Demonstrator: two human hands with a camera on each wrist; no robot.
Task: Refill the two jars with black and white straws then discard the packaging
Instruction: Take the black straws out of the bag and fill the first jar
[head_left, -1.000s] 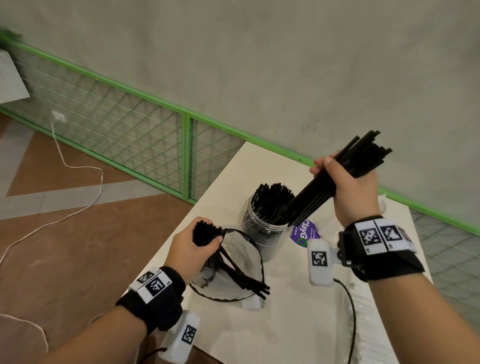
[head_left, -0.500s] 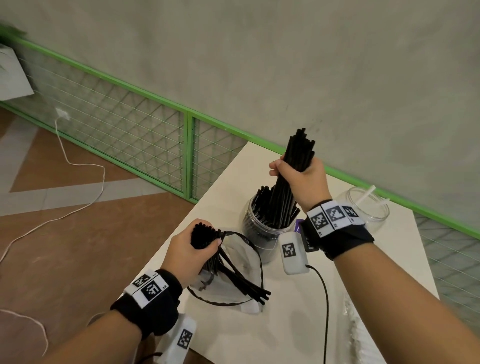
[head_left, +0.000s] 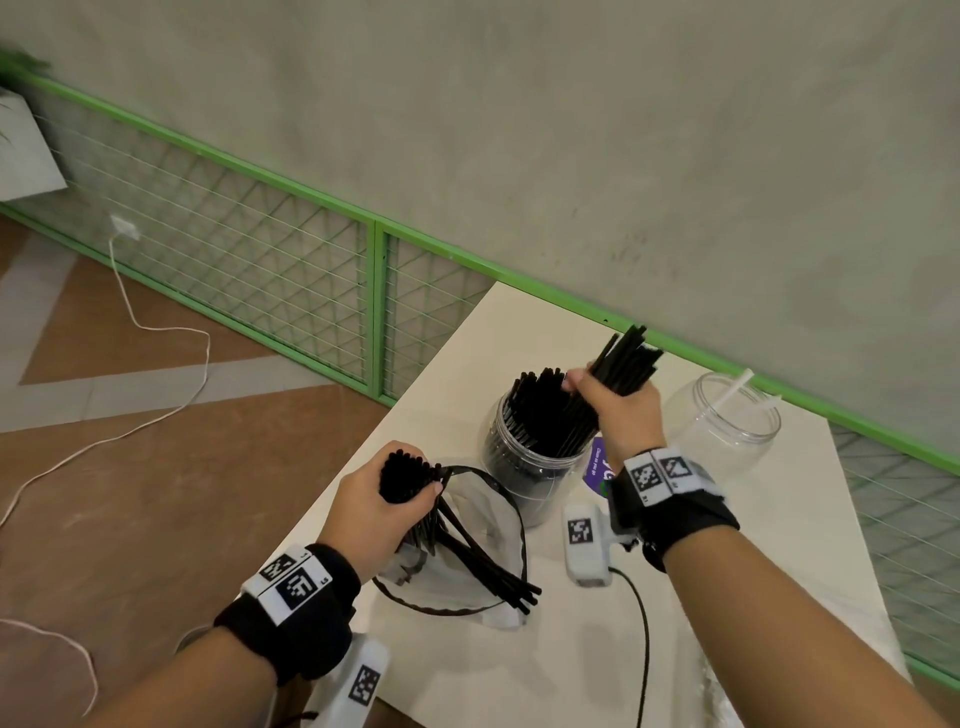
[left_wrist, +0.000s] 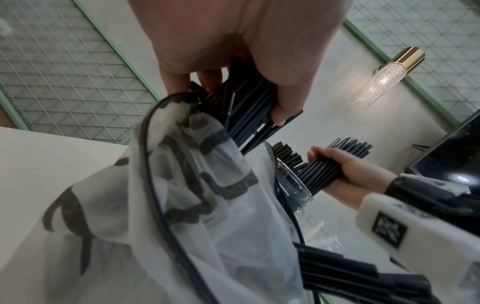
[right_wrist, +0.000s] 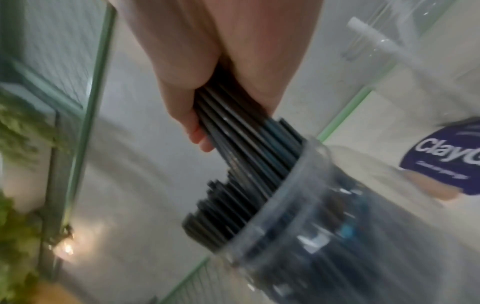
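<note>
The straws in the jar (head_left: 540, 415) are black, and the jar (head_left: 519, 467) is see-through. The other jar (head_left: 727, 421) is clear too, with a white straw (head_left: 733, 387) in it. The table (head_left: 727, 597) is creamy white, the fence rail (head_left: 260, 171) is bright green, the wrist bands (head_left: 675, 499) are black with black-and-white square tags, and the label (right_wrist: 446, 160) is purple with white letters.

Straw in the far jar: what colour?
White straw in the clear far jar; head view shows it best.
</note>
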